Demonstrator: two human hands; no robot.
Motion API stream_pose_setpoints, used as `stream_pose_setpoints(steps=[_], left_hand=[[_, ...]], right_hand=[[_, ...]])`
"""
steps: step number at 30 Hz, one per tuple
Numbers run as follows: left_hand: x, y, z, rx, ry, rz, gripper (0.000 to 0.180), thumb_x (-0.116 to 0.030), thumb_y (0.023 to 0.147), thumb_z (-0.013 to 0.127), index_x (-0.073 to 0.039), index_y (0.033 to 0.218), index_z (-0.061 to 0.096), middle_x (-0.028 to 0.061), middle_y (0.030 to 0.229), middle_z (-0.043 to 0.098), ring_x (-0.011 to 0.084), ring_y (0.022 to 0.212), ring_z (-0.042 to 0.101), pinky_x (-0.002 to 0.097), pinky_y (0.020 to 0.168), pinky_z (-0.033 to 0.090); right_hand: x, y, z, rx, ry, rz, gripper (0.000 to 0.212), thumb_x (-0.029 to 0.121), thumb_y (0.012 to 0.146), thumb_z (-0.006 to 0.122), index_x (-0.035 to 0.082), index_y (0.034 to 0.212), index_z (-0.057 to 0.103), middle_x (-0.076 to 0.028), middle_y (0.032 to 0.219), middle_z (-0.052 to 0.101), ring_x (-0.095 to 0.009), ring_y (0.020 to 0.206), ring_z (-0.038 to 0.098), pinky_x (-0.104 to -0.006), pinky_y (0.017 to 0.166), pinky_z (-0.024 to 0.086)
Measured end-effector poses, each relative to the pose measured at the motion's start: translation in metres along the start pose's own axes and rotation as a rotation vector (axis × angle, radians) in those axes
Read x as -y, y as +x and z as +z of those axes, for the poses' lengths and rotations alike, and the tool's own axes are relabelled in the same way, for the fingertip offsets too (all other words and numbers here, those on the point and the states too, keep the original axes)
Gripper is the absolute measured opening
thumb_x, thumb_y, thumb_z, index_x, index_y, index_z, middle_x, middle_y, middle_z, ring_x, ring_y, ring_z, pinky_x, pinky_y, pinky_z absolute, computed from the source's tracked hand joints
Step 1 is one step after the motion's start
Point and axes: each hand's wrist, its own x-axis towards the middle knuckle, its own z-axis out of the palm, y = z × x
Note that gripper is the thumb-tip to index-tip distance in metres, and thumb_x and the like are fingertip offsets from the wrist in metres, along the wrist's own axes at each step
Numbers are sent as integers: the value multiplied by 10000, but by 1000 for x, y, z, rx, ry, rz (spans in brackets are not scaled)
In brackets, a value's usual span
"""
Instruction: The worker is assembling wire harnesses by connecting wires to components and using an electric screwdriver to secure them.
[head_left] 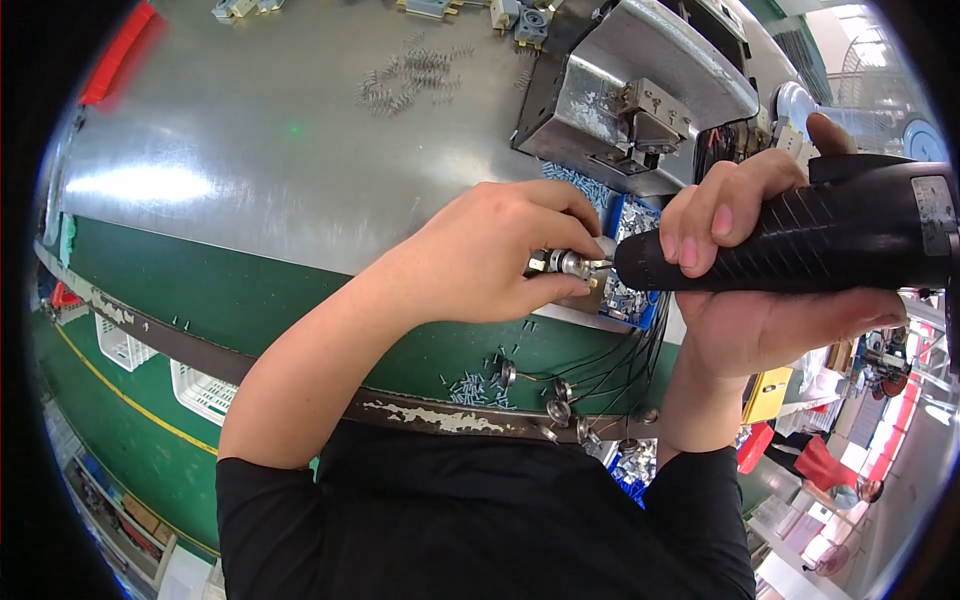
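My left hand (490, 245) is closed around a small round metal part with brass-coloured terminals (570, 263), pinched between thumb and fingers. My right hand (735, 250) grips a thick black power screwdriver (830, 235), which lies sideways with its nose pointing left. The screwdriver's bit reaches the metal part at my left fingertips; whether a screw sits there is too small to tell. Just behind that spot is a blue bin (618, 215) of small metal pieces, partly hidden by the screwdriver. Loose screws (575, 182) lie beyond my left fingers.
A bent metal housing (650, 80) stands at the back right. Loose springs (415, 78) lie on the steel sheet (250, 150). Black wires with round metal ends (560, 410) and scattered screws (468, 390) lie near the front edge. A person in red (828, 465) is at far right.
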Motion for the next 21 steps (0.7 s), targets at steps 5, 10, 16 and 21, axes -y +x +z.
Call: stream_pose_setpoints(steps=[5, 10, 16, 21], left_hand=[[-1, 3, 0, 2, -8, 6, 265, -185, 820, 828, -51, 1045, 794, 85, 1132, 737, 312, 1002, 726, 405, 869, 583], [1, 1, 0, -4, -20, 4, 265, -179, 815, 830, -48, 1042, 793, 84, 1122, 740, 313, 1002, 728, 403, 863, 588], [-1, 2, 0, 15, -38, -12, 299, -104, 772, 868, -18, 1045, 782, 141, 1125, 739, 335, 1005, 725, 408, 874, 590], [0, 0, 1, -1, -2, -13, 259, -183, 819, 825, -61, 1046, 800, 74, 1132, 745, 304, 984, 733, 396, 848, 593]], right_hand=[[-2, 0, -3, 49, 64, -8, 1182, 974, 790, 478, 56, 1525, 358, -50, 811, 527, -147, 569, 540, -320, 530, 487], [-16, 1, -10, 244, 280, -124, 1106, 976, 775, 506, 97, 1440, 425, -42, 815, 531, -145, 574, 545, -314, 528, 487], [-21, 1, -17, 312, 328, -136, 1065, 964, 778, 528, 103, 1400, 445, -37, 815, 531, -139, 579, 544, -304, 528, 488], [-21, -2, -13, 330, 385, -126, 1061, 959, 784, 528, 101, 1403, 445, -31, 812, 531, -136, 572, 541, -302, 522, 487]])
